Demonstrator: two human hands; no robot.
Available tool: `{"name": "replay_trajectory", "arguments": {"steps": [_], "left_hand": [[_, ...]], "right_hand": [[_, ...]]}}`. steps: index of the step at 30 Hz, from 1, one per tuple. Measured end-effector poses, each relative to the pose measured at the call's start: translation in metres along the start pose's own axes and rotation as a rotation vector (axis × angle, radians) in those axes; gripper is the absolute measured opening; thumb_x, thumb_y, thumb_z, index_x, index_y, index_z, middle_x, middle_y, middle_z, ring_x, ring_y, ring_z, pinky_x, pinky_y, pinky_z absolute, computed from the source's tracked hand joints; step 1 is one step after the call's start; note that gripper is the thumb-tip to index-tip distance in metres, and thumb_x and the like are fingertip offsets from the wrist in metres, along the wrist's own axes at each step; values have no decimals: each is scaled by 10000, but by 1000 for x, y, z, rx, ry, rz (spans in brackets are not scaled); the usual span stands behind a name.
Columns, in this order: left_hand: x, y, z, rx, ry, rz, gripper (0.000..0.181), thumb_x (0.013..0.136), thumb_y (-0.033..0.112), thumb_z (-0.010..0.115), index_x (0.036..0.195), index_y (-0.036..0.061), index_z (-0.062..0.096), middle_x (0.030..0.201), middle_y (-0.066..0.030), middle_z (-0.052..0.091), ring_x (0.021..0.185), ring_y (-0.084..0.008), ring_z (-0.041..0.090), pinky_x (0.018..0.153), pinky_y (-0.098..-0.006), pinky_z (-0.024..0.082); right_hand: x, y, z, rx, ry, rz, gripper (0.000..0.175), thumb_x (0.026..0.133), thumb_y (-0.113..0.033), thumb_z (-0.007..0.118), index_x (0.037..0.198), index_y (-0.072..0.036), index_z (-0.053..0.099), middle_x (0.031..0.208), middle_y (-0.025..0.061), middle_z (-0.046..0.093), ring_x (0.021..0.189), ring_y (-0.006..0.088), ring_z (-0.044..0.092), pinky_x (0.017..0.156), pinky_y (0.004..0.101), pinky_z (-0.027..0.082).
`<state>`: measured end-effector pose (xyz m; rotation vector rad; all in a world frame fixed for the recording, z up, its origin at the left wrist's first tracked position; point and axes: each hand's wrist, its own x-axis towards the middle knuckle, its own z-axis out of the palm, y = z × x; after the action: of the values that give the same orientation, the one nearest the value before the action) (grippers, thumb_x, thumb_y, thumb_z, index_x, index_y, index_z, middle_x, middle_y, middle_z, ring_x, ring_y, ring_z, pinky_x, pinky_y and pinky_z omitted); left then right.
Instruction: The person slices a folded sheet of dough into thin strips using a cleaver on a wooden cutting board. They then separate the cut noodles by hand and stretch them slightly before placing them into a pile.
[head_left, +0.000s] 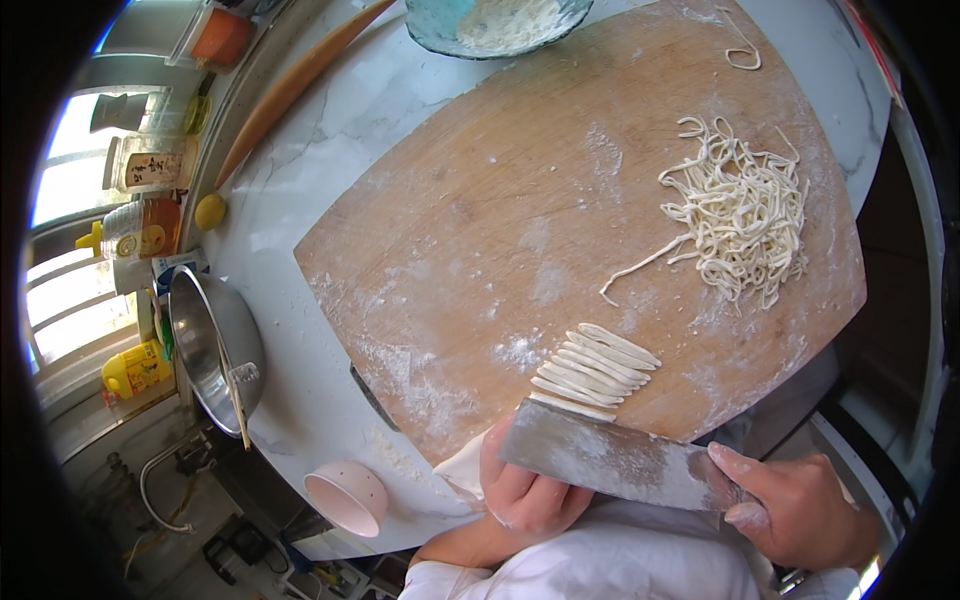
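Note:
My right hand (795, 495) grips the handle of a flour-dusted cleaver (615, 457), and its broad blade reaches left over the near edge of a wooden board (465, 247). Behind the blade, my left hand (532, 487) has its fingers curled over a pale sheet of dough (461, 469). The blade hides part of that hand and dough. Just beyond the cleaver lies a row of several cut dough strips (592, 367), side by side. A loose heap of noodles (742, 210) rests at the board's right, with one strand trailing left.
A glass bowl of flour (499, 30) stands past the board's far edge. A tapered wooden rolling pin (300, 90), a lemon (210, 212), a steel bowl (217, 349) with chopsticks (232, 390), and a pink cup (346, 499) are on the marble counter (300, 300) to the left.

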<state>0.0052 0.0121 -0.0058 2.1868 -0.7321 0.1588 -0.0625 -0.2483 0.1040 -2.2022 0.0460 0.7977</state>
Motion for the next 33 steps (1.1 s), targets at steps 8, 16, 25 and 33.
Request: {"name": "replay_trajectory", "arguments": {"steps": [8,16,25,33], "left_hand": [[0,-1,-2,-9,-32,-2,431,515,42,796,936,-41,756,1041,-175,736,923,-388,690,806,-449,549],[4,4,-5,26,-42,-8,394,582,24,814,964,-47,754,1096,-197,728,961,-412,690,823,-461,548],[5,5,-9,46,-67,-14,419,593,48,845,993,-36,754,1093,-177,722,1010,-426,679,863,-473,544],[3,8,-7,80,-45,-4,363,637,25,833,992,-4,764,1033,-136,716,1015,-370,675,891,-425,557]], "right_hand": [[0,-4,-1,-26,-39,26,581,967,-360,676,1349,72,608,894,213,743,732,376,738,653,419,604],[2,2,2,-36,-107,58,613,902,-302,734,1365,74,594,882,204,731,730,374,726,639,429,587],[-4,7,28,-93,120,-30,653,920,-405,745,1392,24,602,676,122,635,567,311,653,532,411,532],[4,8,16,291,99,56,454,978,-222,661,1322,73,634,1010,243,752,879,399,754,774,381,604]]}}
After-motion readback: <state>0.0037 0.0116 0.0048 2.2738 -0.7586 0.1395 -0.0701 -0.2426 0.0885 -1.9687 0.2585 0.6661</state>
